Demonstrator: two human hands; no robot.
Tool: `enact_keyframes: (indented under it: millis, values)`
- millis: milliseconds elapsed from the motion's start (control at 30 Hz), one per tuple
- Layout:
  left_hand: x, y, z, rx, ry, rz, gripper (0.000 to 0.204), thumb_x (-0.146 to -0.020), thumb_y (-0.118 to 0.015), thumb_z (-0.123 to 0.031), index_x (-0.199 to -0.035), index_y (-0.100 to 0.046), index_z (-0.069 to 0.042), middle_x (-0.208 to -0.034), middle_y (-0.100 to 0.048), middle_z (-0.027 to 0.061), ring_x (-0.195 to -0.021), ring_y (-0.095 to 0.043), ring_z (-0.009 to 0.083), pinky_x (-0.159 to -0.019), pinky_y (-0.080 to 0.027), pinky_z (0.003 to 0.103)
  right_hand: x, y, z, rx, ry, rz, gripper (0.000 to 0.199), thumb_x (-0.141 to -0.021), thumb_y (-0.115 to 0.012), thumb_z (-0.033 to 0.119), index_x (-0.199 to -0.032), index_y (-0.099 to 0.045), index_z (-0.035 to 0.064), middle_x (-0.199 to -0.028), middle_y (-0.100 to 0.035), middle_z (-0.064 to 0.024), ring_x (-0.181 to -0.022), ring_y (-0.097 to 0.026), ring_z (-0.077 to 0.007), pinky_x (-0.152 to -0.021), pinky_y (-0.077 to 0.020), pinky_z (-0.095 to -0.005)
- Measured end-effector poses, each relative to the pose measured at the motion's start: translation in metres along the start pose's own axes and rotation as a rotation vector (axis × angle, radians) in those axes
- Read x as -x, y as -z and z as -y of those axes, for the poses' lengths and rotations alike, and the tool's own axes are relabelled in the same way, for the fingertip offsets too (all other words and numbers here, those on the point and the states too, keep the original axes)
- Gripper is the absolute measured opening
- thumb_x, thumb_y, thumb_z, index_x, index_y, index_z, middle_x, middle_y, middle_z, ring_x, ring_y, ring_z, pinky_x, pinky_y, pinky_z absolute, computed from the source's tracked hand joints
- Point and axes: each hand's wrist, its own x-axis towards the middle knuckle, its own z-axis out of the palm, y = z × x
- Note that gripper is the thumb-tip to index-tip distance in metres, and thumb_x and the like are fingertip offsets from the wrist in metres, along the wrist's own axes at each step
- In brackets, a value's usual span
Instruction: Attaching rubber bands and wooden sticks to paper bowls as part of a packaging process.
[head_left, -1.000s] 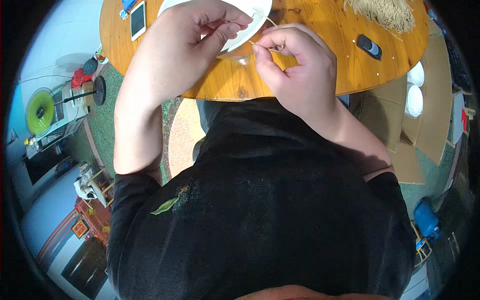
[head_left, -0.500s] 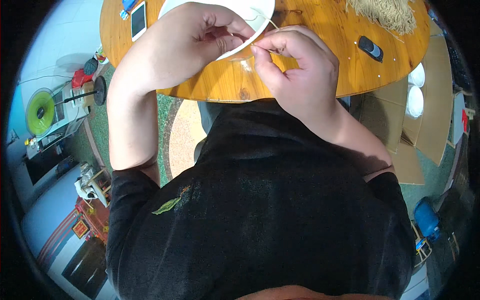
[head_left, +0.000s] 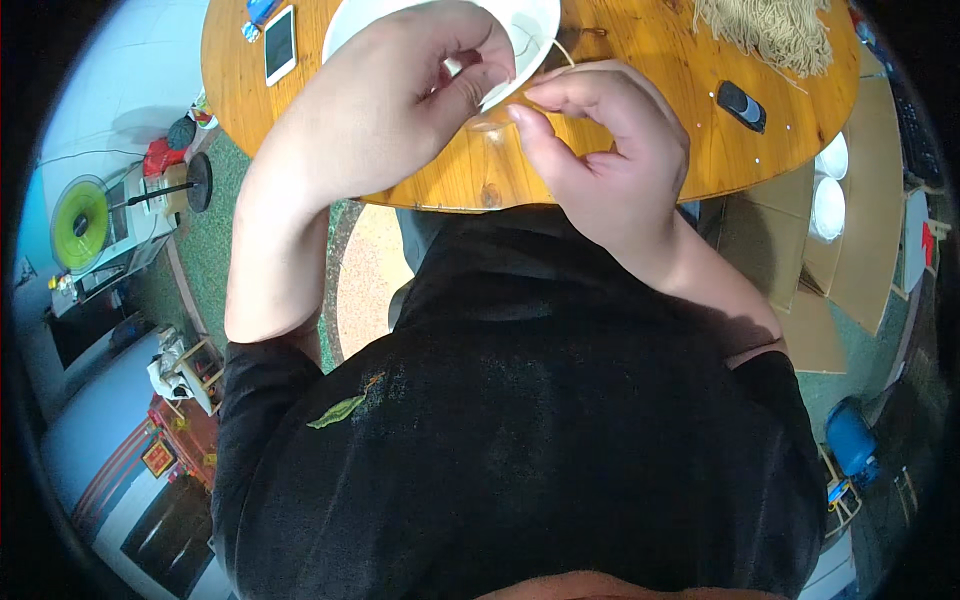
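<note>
Apparently at rest on a round, varnished, orange-brown wooden table (head_left: 715, 150), a smooth white bowl (head_left: 546, 17) sits toward the upper left, set in from the near edge. The left hand (head_left: 395, 110) hangs over the bowl's near side and hides much of it; its thumb and forefinger curve toward each other, with a small gap behind the tips, and whether anything is pinched there cannot be told. The right hand (head_left: 625, 135) is just to the right of the bowl, above the table's near edge. Its thumb and forefinger stand apart, while its other fingers are mostly hidden, so it is unclear whether they grip anything. A thin cream-coloured cord (head_left: 565, 52) runs from inside the bowl over its right rim and passes out of sight behind the right forefinger.

By the table's left edge lies a white smartphone with a dark screen (head_left: 281, 46), and beyond it a small blue item (head_left: 262, 10). A thick, loose bundle of beige cords (head_left: 765, 38) is spread near the upper right edge. Between that bundle and the near right edge lies a black, rounded, oblong object with a grey panel (head_left: 741, 105), with tiny white specks (head_left: 757, 161) scattered around it. Below the right edge, white round containers (head_left: 828, 207) stand by brown cardboard (head_left: 865, 240).
</note>
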Motion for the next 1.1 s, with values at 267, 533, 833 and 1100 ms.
enact_keyframes:
  millis: [267,533,833,1100]
  values:
    - [-0.003,0.009,-0.023,0.697,0.308,-0.038,0.013,-0.096,-0.055,0.008,-0.102,-0.058,-0.002,-0.092,-0.060,0.0067,-0.084,-0.055,0.0148,-0.075,-0.046,0.027,0.001,0.003,-0.005,-0.208,0.042,0.028,0.015,-0.078,-0.080,-0.003,-0.086,-0.070,0.0058,-0.088,-0.072,-0.0062,-0.083,-0.071,-0.0211,-0.075,-0.0548,-0.0314]
    - [-0.001,-0.003,-0.014,0.332,0.086,-0.170,0.012,-0.094,-0.060,0.005,-0.104,-0.060,-0.001,-0.085,-0.056,0.0061,-0.078,-0.056,0.0201,-0.072,-0.046,0.032,0.001,0.004,-0.001,-0.292,-0.024,0.062,0.016,-0.078,-0.078,-0.005,-0.088,-0.072,0.0057,-0.087,-0.072,-0.0055,-0.083,-0.070,-0.0197,-0.075,-0.0540,-0.0289]
    - [0.002,-0.020,0.014,0.364,0.011,-0.094,0.011,-0.106,-0.055,-0.012,-0.105,-0.061,-0.003,-0.081,-0.061,0.0074,-0.072,-0.060,0.0185,-0.067,-0.047,0.033,0.004,0.009,0.000,-0.360,-0.018,0.151,0.019,-0.081,-0.078,-0.006,-0.094,-0.070,0.0038,-0.092,-0.069,-0.0063,-0.085,-0.069,-0.0162,-0.074,-0.0538,-0.0267]
    - [0.009,-0.019,-0.002,0.200,-0.035,-0.158,0.008,-0.106,-0.057,-0.007,-0.110,-0.061,-0.002,-0.097,-0.061,0.0018,-0.090,-0.058,0.0084,-0.081,-0.049,0.025,-0.003,0.007,0.018,-0.608,-0.383,-0.025,0.037,-0.090,-0.073,-0.010,-0.122,-0.055,-0.0011,-0.107,-0.069,-0.0082,-0.092,-0.070,-0.0107,-0.080,-0.0570,-0.0223]
